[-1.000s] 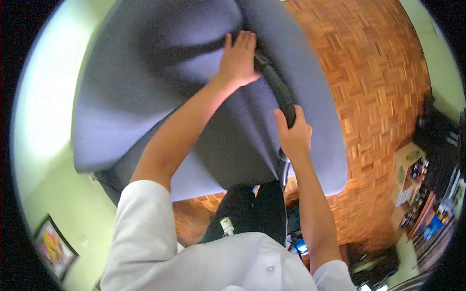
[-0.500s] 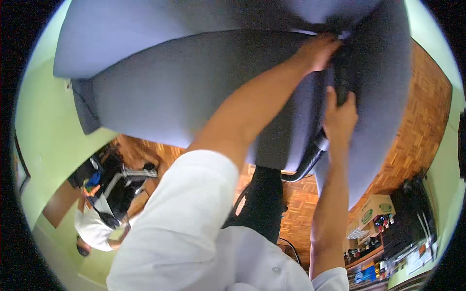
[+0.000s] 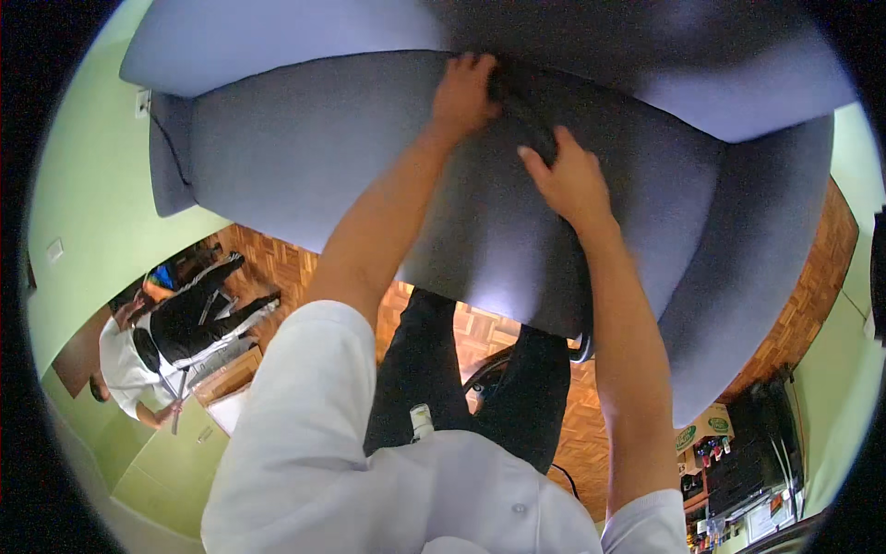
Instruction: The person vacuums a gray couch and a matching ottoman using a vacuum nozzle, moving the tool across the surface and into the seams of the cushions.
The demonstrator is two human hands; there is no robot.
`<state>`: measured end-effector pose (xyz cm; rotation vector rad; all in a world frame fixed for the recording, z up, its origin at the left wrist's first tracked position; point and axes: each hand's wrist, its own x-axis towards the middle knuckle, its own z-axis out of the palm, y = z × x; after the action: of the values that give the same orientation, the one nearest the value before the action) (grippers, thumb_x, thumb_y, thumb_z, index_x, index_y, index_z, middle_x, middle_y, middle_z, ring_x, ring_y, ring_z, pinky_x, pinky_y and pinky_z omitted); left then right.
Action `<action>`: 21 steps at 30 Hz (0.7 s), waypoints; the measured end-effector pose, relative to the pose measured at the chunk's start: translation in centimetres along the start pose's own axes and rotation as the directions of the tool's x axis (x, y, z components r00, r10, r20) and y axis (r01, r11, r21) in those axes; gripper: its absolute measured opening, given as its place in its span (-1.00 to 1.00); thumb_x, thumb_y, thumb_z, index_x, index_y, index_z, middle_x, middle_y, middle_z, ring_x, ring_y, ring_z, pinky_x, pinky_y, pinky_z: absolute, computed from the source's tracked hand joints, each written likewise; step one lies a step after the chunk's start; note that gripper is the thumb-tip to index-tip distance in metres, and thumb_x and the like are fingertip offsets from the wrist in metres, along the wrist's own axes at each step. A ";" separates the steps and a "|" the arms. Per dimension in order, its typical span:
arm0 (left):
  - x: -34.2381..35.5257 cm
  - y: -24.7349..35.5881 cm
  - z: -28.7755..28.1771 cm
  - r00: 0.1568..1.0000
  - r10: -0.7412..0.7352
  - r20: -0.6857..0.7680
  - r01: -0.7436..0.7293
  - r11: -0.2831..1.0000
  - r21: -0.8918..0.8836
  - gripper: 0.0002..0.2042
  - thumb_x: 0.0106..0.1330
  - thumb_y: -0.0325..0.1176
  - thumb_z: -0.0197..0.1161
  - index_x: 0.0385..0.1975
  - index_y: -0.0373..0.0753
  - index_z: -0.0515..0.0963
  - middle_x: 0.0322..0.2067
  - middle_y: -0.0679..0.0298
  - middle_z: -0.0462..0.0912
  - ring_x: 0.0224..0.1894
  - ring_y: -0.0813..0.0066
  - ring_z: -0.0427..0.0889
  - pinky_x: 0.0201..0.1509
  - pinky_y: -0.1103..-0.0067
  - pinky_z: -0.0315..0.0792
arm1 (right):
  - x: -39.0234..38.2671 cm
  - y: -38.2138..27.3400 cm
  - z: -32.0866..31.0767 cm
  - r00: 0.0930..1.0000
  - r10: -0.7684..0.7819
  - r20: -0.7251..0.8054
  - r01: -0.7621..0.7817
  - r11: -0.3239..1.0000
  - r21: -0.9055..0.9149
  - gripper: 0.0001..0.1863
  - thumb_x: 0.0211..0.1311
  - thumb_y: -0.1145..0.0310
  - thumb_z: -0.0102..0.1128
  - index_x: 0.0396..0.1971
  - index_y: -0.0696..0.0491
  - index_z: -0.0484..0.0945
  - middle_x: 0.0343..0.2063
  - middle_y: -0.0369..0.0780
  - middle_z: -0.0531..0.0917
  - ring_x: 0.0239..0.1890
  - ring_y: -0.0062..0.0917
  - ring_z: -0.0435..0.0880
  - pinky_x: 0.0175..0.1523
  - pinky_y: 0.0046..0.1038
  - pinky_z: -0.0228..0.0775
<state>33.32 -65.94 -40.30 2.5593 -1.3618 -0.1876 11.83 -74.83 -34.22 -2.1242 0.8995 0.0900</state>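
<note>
A grey sofa [image 3: 323, 157] spans the space ahead of me. At the crease between its seat and backrest, my left hand [image 3: 464, 97] rests with fingers spread over the seam, beside the end of a black vacuum cleaner tube [image 3: 528, 113]. My right hand [image 3: 574, 183] is closed round the tube lower down, thumb on its left side. From there the hose [image 3: 585, 300] drops past my right forearm over the seat's front edge. The tube's tip is dark and blurred against the crease.
A cord [image 3: 169, 138] hangs from a wall outlet [image 3: 142, 103] by the sofa's left end. Behind on the left, another person [image 3: 125, 355] in a white top bends near a cardboard box [image 3: 226, 377]. Boxes [image 3: 709, 427] and bottles stand at the lower right on parquet floor.
Both hands and the vacuum tube have shifted left along the crease, away from the sofa's right corner. My view has turned too. The other person has changed posture.
</note>
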 end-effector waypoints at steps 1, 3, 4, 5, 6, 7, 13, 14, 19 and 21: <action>-0.9 -2.5 -0.8 0.998 -0.027 -0.054 0.028 0.999 0.019 -0.32 -0.11 -0.36 0.55 0.11 -0.09 0.41 0.09 0.08 0.46 0.21 -0.05 0.40 0.22 0.12 0.45 | 0.9 -2.5 1.2 0.998 -0.037 0.053 0.036 0.999 0.011 -0.31 0.25 -0.13 0.21 0.18 0.11 0.43 -0.21 0.22 0.67 -0.11 0.18 0.66 0.03 0.04 0.53; -3.4 -6.3 -1.7 0.996 -0.088 -0.006 0.086 0.985 -0.149 -0.30 -0.15 -0.39 0.56 0.10 -0.13 0.41 0.08 0.05 0.46 0.20 -0.08 0.40 0.23 0.11 0.43 | 0.4 -5.9 2.9 0.988 -0.051 0.148 0.051 0.999 0.008 -0.34 0.24 -0.11 0.21 0.14 0.11 0.41 -0.26 0.20 0.68 -0.16 0.18 0.67 -0.01 0.06 0.53; -5.9 -8.0 -2.1 0.991 -0.130 0.027 0.133 0.962 -0.239 -0.29 -0.17 -0.40 0.56 0.10 -0.14 0.41 0.08 0.03 0.45 0.19 -0.10 0.40 0.23 0.10 0.42 | -1.6 -7.1 4.2 0.979 -0.022 0.202 0.027 0.999 -0.021 -0.36 0.24 -0.10 0.21 0.12 0.10 0.41 -0.29 0.19 0.68 -0.19 0.17 0.68 -0.04 0.08 0.53; -9.9 -8.3 -1.7 0.993 -0.118 0.027 0.121 0.971 -0.205 -0.29 -0.19 -0.42 0.55 0.09 -0.17 0.41 0.08 0.01 0.44 0.20 -0.12 0.38 0.23 0.10 0.40 | -4.0 -8.3 5.2 0.967 0.008 0.255 0.005 0.999 -0.051 -0.38 0.23 -0.08 0.22 0.09 0.10 0.40 -0.32 0.18 0.69 -0.22 0.17 0.68 -0.07 0.09 0.53; -13.1 -6.0 -1.4 0.996 -0.085 0.012 0.085 0.979 -0.183 -0.30 -0.20 -0.43 0.55 0.08 -0.20 0.42 0.08 -0.01 0.43 0.21 -0.15 0.36 0.24 0.10 0.39 | -7.1 -7.7 5.0 0.952 0.055 0.301 -0.034 0.997 -0.075 -0.39 0.21 -0.06 0.24 0.07 0.09 0.40 -0.37 0.17 0.68 -0.26 0.18 0.68 -0.10 0.11 0.53; -16.7 -2.6 -1.6 0.977 -0.156 0.148 0.179 0.971 -0.158 -0.30 -0.21 -0.47 0.52 0.08 -0.25 0.42 0.12 -0.04 0.40 0.23 -0.21 0.31 0.31 0.12 0.33 | -11.4 -5.8 4.3 0.934 0.111 0.341 -0.080 0.991 -0.103 -0.41 0.19 -0.03 0.27 0.05 0.08 0.39 -0.42 0.16 0.68 -0.31 0.18 0.68 -0.13 0.13 0.52; -37.6 6.1 0.4 0.952 -0.029 0.305 0.161 0.894 -0.418 -0.34 -0.08 -0.27 0.48 0.16 0.05 0.49 0.34 0.00 0.28 0.46 -0.15 0.08 0.52 -0.07 -0.04 | -29.5 5.1 5.4 0.833 0.182 0.523 -0.103 0.979 -0.177 -0.47 -0.06 0.14 0.40 -0.10 0.11 0.54 -0.48 0.05 0.69 -0.36 0.07 0.69 -0.21 0.00 0.53; -33.9 4.2 0.1 0.963 -0.006 0.269 0.127 0.892 -0.433 -0.34 -0.08 -0.25 0.48 0.16 0.04 0.49 0.34 0.03 0.28 0.47 -0.12 0.06 0.52 -0.08 -0.07 | -26.4 5.7 5.7 0.842 0.170 0.512 -0.098 0.981 -0.165 -0.48 -0.07 0.15 0.40 -0.10 0.12 0.55 -0.47 0.05 0.69 -0.36 0.07 0.69 -0.21 -0.01 0.54; -29.3 -11.0 -2.1 0.958 0.133 0.255 -0.069 0.967 -0.247 -0.39 -0.16 -0.21 0.50 0.03 -0.04 0.52 0.31 0.16 0.35 0.46 -0.10 0.10 0.50 -0.18 -0.11 | -14.6 -3.6 12.6 0.838 0.014 0.545 0.134 0.964 -0.230 -0.51 -0.10 0.16 0.41 -0.17 0.15 0.59 -0.43 0.08 0.69 -0.30 0.06 0.69 -0.12 0.01 0.52; -28.4 -18.3 -4.7 0.980 -0.058 0.190 0.102 0.967 -0.233 -0.44 -0.14 -0.22 0.49 -0.02 -0.05 0.55 0.26 0.14 0.41 0.43 -0.12 0.15 0.47 -0.23 -0.08 | -9.7 -11.5 16.4 0.792 0.069 0.607 0.087 0.971 -0.224 -0.50 -0.06 0.16 0.39 -0.13 0.13 0.59 -0.39 0.10 0.70 -0.26 0.07 0.69 -0.06 0.02 0.52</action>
<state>33.11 -31.81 -40.55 2.4403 -1.2084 -0.5782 15.59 -52.93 -34.30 -2.1037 0.4971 0.8783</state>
